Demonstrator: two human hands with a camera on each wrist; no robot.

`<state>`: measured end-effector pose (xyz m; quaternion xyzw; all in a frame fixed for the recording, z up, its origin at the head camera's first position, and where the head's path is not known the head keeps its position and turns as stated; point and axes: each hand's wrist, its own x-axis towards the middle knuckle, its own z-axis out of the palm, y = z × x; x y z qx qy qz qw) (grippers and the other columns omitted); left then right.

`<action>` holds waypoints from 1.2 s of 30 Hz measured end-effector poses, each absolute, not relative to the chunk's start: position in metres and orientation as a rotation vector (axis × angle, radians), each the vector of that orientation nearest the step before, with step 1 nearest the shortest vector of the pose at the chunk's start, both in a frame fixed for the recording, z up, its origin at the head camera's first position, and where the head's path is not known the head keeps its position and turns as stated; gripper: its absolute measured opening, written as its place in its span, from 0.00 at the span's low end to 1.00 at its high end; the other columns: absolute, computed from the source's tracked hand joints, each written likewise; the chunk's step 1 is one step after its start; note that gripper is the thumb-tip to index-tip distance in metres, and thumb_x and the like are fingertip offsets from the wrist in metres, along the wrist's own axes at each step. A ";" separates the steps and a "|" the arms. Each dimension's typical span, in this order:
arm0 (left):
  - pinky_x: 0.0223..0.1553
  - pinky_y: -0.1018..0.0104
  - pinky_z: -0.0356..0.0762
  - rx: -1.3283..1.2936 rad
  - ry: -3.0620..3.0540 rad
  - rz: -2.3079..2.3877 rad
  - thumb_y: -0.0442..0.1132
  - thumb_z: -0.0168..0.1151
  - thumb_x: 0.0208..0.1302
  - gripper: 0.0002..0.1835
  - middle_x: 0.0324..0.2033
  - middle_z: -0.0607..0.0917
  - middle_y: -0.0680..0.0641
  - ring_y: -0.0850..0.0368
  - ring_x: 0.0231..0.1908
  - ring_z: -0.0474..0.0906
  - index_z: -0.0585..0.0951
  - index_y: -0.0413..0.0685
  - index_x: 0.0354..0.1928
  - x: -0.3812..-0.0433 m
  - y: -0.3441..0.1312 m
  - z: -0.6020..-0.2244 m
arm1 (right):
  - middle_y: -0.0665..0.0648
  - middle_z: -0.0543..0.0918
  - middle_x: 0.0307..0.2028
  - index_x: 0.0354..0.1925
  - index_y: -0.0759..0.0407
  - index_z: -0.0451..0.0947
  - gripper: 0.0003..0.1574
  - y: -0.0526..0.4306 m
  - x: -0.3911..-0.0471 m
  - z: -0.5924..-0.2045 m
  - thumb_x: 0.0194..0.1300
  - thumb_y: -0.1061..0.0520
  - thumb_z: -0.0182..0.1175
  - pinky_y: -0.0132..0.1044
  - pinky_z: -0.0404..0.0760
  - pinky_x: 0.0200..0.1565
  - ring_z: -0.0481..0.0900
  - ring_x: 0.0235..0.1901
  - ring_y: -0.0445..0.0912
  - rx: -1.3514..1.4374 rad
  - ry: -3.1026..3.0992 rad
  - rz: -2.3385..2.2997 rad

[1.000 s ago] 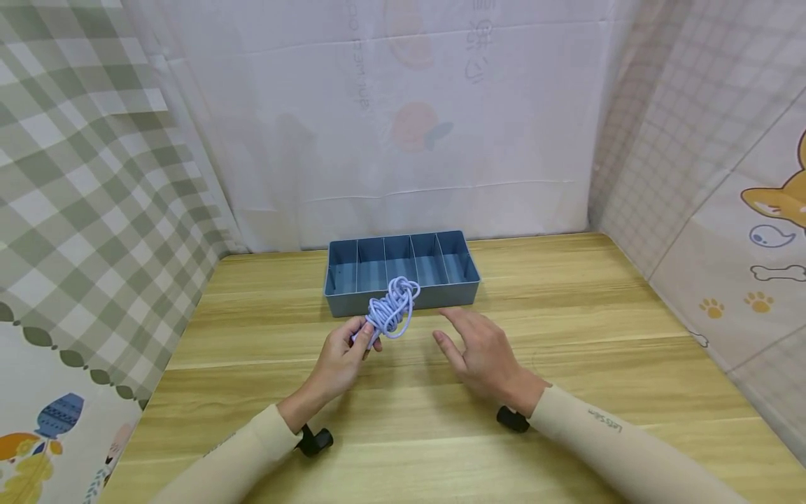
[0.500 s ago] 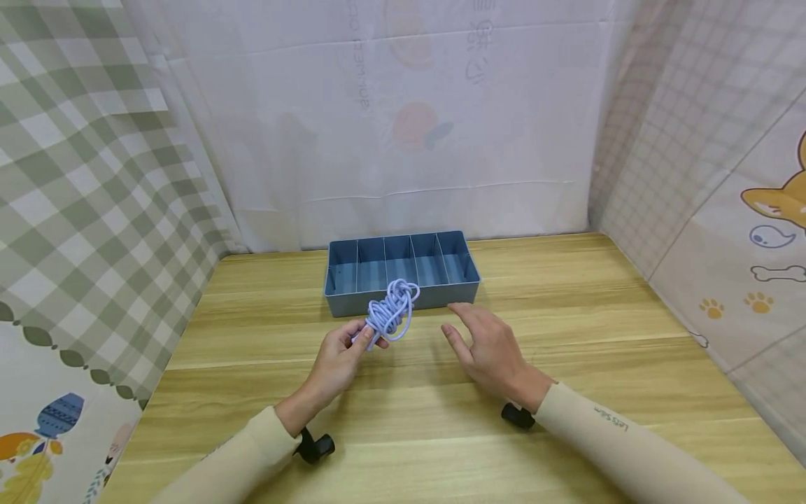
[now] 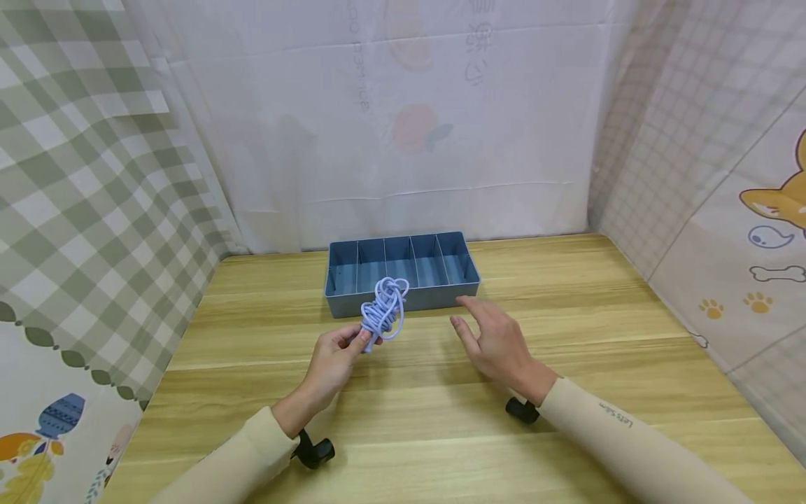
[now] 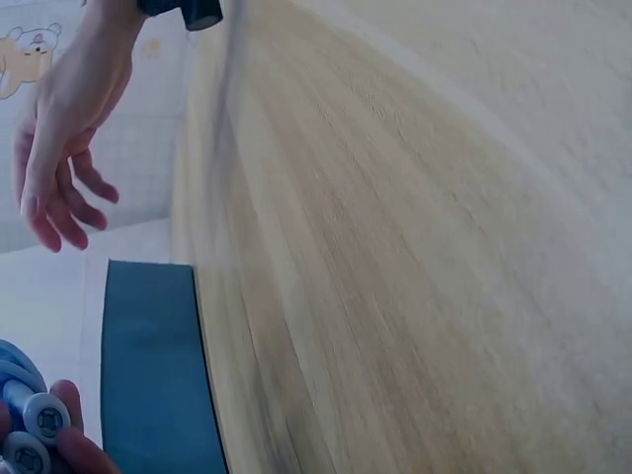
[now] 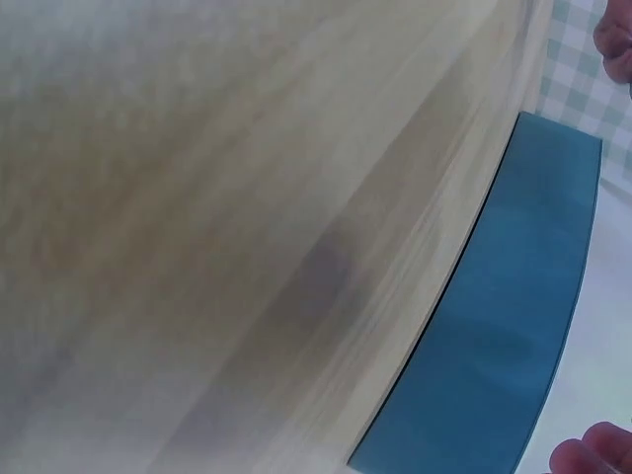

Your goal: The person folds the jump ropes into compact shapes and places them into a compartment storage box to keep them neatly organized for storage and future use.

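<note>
A lavender cord point(image 3: 382, 308) is wound into a loose bundle, with a loop hanging off its right side. My left hand point(image 3: 334, 360) pinches the lower end of it between thumb and fingers. In the left wrist view, two round, pale end caps point(image 4: 46, 419) of the cord show beside the fingertips. To the right, my right hand point(image 3: 497, 346) hovers over the table with fingers relaxed, holding nothing. Behind both hands stands a blue-grey tray point(image 3: 403, 301) with several narrow compartments; the bundle overlaps its front wall in the head view.
Pale wood tabletop point(image 3: 567, 301) spreads around the tray. White cloth point(image 3: 302, 161) hangs along the back edge, green checked cloth point(image 3: 113, 175) on the left and printed cloth point(image 3: 711, 245) on the right. Black wrist cameras point(image 3: 315, 453) sit under both wrists.
My left hand has drawn the cord bundle slightly left. The right hand has drifted right, away from the cord. The tray has stayed in place.
</note>
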<state>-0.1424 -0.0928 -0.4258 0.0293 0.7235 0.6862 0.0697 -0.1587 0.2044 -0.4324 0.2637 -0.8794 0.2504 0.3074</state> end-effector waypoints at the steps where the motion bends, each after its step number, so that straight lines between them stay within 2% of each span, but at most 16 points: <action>1: 0.50 0.68 0.80 0.077 2.175 2.070 0.32 0.56 0.77 0.14 0.45 0.89 0.37 0.50 0.48 0.84 0.82 0.31 0.57 -0.142 -0.093 -0.426 | 0.66 0.85 0.51 0.56 0.69 0.79 0.23 0.205 -0.159 -0.432 0.70 0.55 0.64 0.56 0.84 0.49 0.84 0.51 0.60 0.692 -2.330 0.663; 4: 0.48 0.65 0.81 0.054 2.170 2.083 0.32 0.58 0.76 0.14 0.45 0.88 0.35 0.53 0.44 0.83 0.82 0.30 0.57 -0.142 -0.092 -0.426 | 0.66 0.85 0.52 0.57 0.69 0.79 0.23 0.207 -0.161 -0.431 0.70 0.55 0.63 0.56 0.84 0.50 0.84 0.51 0.60 0.677 -2.340 0.669; 11: 0.43 0.60 0.83 0.019 2.184 2.090 0.31 0.61 0.73 0.12 0.39 0.89 0.37 0.58 0.36 0.82 0.84 0.29 0.52 -0.142 -0.091 -0.428 | 0.66 0.85 0.52 0.57 0.70 0.79 0.23 0.212 -0.165 -0.430 0.70 0.55 0.64 0.56 0.83 0.51 0.84 0.52 0.60 0.651 -2.342 0.673; 17: 0.43 0.57 0.85 0.015 2.192 2.085 0.31 0.64 0.72 0.12 0.37 0.89 0.39 0.58 0.34 0.83 0.86 0.30 0.50 -0.141 -0.091 -0.430 | 0.66 0.85 0.53 0.58 0.70 0.79 0.23 0.215 -0.167 -0.430 0.72 0.55 0.62 0.56 0.83 0.52 0.84 0.52 0.59 0.618 -2.373 0.703; 22: 0.42 0.60 0.85 0.003 2.194 2.074 0.32 0.65 0.71 0.12 0.36 0.89 0.41 0.59 0.34 0.82 0.85 0.30 0.51 -0.140 -0.090 -0.430 | 0.66 0.84 0.54 0.59 0.69 0.78 0.24 0.218 -0.170 -0.428 0.73 0.55 0.62 0.57 0.83 0.51 0.83 0.51 0.59 0.581 -2.388 0.732; 30: 0.43 0.57 0.85 -0.007 2.171 2.078 0.33 0.65 0.71 0.12 0.37 0.89 0.42 0.58 0.34 0.83 0.86 0.31 0.51 -0.141 -0.092 -0.431 | 0.68 0.82 0.58 0.62 0.71 0.76 0.26 0.222 -0.179 -0.425 0.74 0.55 0.60 0.60 0.79 0.57 0.80 0.58 0.62 0.553 -2.410 0.747; 36: 0.43 0.57 0.85 -0.029 2.154 2.091 0.33 0.65 0.71 0.12 0.36 0.88 0.42 0.57 0.33 0.83 0.86 0.31 0.50 -0.142 -0.094 -0.432 | 0.68 0.81 0.59 0.64 0.70 0.75 0.25 0.225 -0.188 -0.422 0.76 0.56 0.59 0.60 0.78 0.58 0.79 0.58 0.62 0.539 -2.412 0.783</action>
